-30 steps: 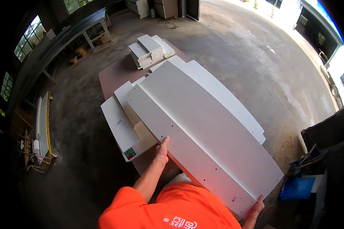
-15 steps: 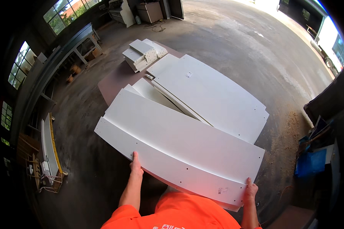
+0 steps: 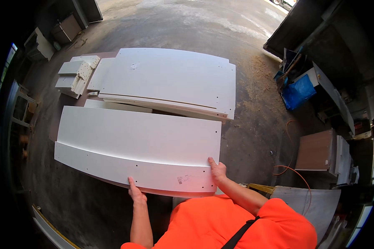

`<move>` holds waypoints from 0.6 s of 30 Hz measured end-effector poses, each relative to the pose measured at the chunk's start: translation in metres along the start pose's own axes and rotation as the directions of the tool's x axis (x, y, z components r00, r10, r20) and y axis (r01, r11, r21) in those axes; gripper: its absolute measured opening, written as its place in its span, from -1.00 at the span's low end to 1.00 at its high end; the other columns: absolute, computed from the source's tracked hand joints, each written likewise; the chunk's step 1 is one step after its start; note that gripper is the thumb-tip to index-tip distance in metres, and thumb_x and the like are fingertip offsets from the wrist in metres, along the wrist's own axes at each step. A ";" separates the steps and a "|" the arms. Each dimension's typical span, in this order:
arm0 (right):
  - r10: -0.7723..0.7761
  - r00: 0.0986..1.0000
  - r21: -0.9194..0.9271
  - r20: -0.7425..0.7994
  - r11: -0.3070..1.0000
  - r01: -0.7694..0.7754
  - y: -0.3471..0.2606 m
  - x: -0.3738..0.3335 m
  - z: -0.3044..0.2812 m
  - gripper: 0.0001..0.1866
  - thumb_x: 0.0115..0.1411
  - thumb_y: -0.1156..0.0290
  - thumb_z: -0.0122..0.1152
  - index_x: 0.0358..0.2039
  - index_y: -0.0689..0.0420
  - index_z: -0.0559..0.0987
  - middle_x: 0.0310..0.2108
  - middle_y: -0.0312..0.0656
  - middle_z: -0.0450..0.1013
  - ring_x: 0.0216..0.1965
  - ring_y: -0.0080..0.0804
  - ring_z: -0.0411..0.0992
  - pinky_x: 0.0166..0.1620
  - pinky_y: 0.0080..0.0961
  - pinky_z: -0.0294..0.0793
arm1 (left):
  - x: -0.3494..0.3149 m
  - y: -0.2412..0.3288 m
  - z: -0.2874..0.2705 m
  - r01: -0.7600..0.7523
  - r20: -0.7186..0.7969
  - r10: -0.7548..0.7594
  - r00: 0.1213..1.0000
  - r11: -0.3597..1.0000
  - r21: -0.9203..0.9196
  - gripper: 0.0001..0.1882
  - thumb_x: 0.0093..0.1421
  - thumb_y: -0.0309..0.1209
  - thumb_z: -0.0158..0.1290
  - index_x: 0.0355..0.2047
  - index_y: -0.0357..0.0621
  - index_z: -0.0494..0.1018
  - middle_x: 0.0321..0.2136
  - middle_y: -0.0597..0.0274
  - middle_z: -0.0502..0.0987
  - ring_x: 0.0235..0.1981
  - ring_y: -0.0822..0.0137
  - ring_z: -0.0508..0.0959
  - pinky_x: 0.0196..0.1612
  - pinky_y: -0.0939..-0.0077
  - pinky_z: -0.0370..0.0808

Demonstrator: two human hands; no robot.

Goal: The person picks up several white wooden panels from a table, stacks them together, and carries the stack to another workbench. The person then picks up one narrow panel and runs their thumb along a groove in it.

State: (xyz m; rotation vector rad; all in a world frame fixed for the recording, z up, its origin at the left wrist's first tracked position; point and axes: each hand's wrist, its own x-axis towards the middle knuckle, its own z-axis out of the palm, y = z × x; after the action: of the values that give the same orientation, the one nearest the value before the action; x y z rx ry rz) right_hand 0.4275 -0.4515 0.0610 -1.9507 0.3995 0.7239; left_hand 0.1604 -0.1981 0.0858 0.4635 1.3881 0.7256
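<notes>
The left hand (image 3: 137,193) grasps a stepped white panel (image 3: 139,139) at its six o'clock, the right hand (image 3: 217,171) near four — the panel lies toward view's eight o'clock, a broad board (image 3: 166,79) at one beyond it.

Blue sheet (image 3: 300,92), brown boxy unit (image 3: 314,151) and orange cord (image 3: 300,172) toward the right.

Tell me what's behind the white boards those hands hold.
Beyond the held boards lies a wide white panel, with smaller stacked boards to its left. What lies underneath is mostly covered.
</notes>
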 end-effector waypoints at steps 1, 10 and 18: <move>0.021 1.000 -0.003 0.021 1.000 -0.021 -0.022 -0.019 0.010 -0.34 0.16 -0.13 0.34 -0.24 0.36 0.56 -0.30 -0.10 0.54 -0.30 -0.41 0.46 -0.23 -0.38 0.49 | -0.031 -0.018 0.014 -0.002 0.012 0.002 1.000 1.000 0.020 -0.22 0.21 0.13 0.16 0.22 -0.19 0.31 0.09 0.11 0.47 0.04 0.10 0.54 -0.01 0.06 0.56; -0.025 0.960 -0.022 0.278 0.999 0.032 -0.027 0.001 0.027 -0.33 0.20 -0.19 0.23 -0.18 0.30 0.57 -0.29 -0.04 0.56 -0.24 -0.23 0.53 -0.14 -0.37 0.50 | -0.024 -0.030 -0.009 0.118 0.090 -0.130 0.987 0.984 0.133 -0.25 0.20 0.16 0.15 0.17 -0.17 0.33 0.05 0.12 0.49 0.01 0.14 0.55 -0.09 0.10 0.58; -0.822 0.475 -0.783 0.314 0.059 0.620 -0.169 0.122 -0.027 -0.02 0.03 -0.12 0.38 0.36 0.07 0.22 0.36 0.02 0.11 0.39 -0.07 0.06 0.38 -0.08 0.01 | -0.023 -0.052 -0.004 -0.043 -0.038 0.045 0.998 0.997 0.061 -0.25 0.22 0.11 0.15 0.16 -0.25 0.32 0.06 0.09 0.48 0.03 0.15 0.54 0.00 0.16 0.55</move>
State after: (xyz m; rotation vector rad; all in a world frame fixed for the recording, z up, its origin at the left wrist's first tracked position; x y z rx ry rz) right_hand 0.6241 -0.3932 0.1085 -2.7128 -1.0903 -0.1190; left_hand 0.1661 -0.2515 0.0664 0.5307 1.4432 0.7340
